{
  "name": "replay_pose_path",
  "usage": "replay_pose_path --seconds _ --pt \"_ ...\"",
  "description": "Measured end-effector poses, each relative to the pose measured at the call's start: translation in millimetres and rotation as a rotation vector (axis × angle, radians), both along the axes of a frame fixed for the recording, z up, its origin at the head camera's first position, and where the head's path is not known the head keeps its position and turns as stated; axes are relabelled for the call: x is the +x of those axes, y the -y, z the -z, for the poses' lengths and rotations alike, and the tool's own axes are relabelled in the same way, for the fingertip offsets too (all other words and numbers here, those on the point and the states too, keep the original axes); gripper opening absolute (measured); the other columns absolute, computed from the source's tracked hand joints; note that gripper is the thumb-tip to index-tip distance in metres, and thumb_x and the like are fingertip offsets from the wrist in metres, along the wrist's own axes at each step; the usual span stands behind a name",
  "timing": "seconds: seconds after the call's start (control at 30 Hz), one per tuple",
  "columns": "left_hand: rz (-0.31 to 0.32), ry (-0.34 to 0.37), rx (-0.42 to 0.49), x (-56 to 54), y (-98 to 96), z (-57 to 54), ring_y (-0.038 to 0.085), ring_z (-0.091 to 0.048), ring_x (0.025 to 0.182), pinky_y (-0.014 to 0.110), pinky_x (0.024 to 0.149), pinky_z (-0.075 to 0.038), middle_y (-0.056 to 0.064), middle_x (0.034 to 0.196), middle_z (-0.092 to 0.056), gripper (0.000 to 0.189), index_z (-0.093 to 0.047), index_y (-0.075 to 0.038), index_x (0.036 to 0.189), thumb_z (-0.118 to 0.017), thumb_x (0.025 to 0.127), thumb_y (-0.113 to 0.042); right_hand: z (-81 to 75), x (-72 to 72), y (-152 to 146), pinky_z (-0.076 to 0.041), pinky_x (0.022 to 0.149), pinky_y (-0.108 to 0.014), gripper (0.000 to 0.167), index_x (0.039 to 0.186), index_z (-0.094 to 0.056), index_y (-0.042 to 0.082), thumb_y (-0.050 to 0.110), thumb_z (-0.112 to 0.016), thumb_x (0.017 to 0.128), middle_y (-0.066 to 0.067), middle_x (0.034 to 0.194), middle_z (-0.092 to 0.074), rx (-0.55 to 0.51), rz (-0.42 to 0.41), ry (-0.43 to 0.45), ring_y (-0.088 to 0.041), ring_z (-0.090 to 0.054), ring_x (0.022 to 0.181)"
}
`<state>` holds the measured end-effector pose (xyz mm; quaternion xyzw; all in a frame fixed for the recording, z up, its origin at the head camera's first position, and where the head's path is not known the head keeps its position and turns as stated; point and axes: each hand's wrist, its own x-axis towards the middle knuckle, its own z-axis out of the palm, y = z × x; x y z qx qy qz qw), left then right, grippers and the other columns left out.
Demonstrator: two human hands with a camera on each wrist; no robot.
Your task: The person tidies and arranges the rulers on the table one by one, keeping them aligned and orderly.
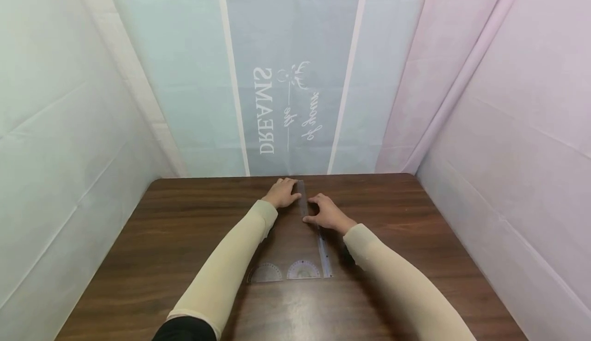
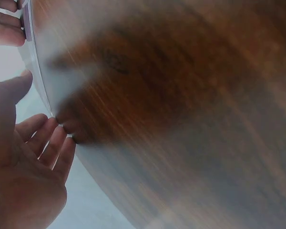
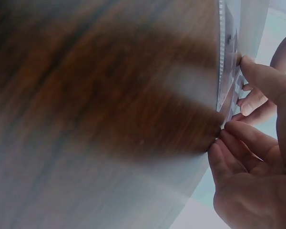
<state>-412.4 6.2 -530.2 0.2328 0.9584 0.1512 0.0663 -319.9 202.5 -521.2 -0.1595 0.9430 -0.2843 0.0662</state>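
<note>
A clear ruler point(image 1: 302, 200) lies lengthwise near the table's far edge. My left hand point(image 1: 280, 193) is at its far left side, fingertips by the ruler's end and thumb beside its edge. On the other side, my right hand point(image 1: 329, 214) has its thumb by the ruler's near end and its fingertips down along the right edge. Neither hand's fingers are curled round the ruler. Closer to me lies a second clear ruler point(image 1: 325, 259), its far part under the right hand. In the right wrist view, ruler markings point(image 3: 221, 52) show beside the thumb.
Two clear protractors, the left one point(image 1: 266, 273) and the right one point(image 1: 303, 269), lie in a row left of the second ruler's near end. The brown wooden table point(image 1: 184, 238) meets a printed cloth backdrop point(image 1: 295, 33) behind, with pale cloth walls at both sides.
</note>
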Motion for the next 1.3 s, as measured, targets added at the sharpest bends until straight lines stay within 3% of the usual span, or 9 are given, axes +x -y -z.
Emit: replay_pose_path --seconds 0.2,0.67,1.0,1.3 --pt "-0.033 -0.045 -0.019 1.4 -1.5 -3.8 0.037 -0.040 0.150 0.053 0.123 -0.035 0.016 0.165 -0.044 0.058 -0.044 -0.006 0.163 -0.055 0.114 -0.036 -2.5 -3.6 3 -0.046 0.114 -0.053 0.071 0.150 -0.058 -0.003 0.035 -0.085 0.096 -0.019 0.141 -0.056 0.019 0.013 -0.005 -0.038 -0.052 0.136" --pt "-0.038 -0.015 -0.016 -7.9 -2.5 2.9 0.036 -0.041 0.147 0.051 0.123 -0.036 0.014 0.164 -0.043 0.060 -0.043 -0.011 0.164 -0.054 0.114 -0.040 -0.3 -2.7 4 -0.047 0.113 -0.053 0.070 0.149 -0.059 -0.003 0.034 -0.085 0.096 -0.019 0.140 -0.056 0.021 0.024 0.001 -0.038 -0.053 0.135" --pt "-0.068 0.001 0.013 -4.8 -5.4 1.1 0.038 -0.038 0.150 0.053 0.124 -0.033 0.016 0.163 -0.043 0.057 -0.045 -0.010 0.163 -0.054 0.114 -0.038 0.2 -3.0 4 -0.048 0.112 -0.052 0.069 0.149 -0.060 -0.001 0.036 -0.084 0.096 -0.017 0.140 -0.057 0.018 0.035 -0.001 -0.038 -0.054 0.135" --pt "-0.081 0.005 0.015 -9.3 -8.2 8.6 0.038 -0.037 0.149 0.052 0.123 -0.033 0.015 0.162 -0.043 0.060 -0.043 -0.012 0.164 -0.056 0.112 -0.039 0.2 -0.3 3 -0.047 0.113 -0.053 0.066 0.148 -0.062 -0.001 0.033 -0.084 0.097 -0.018 0.140 -0.057 0.005 0.045 0.003 -0.038 -0.053 0.136"
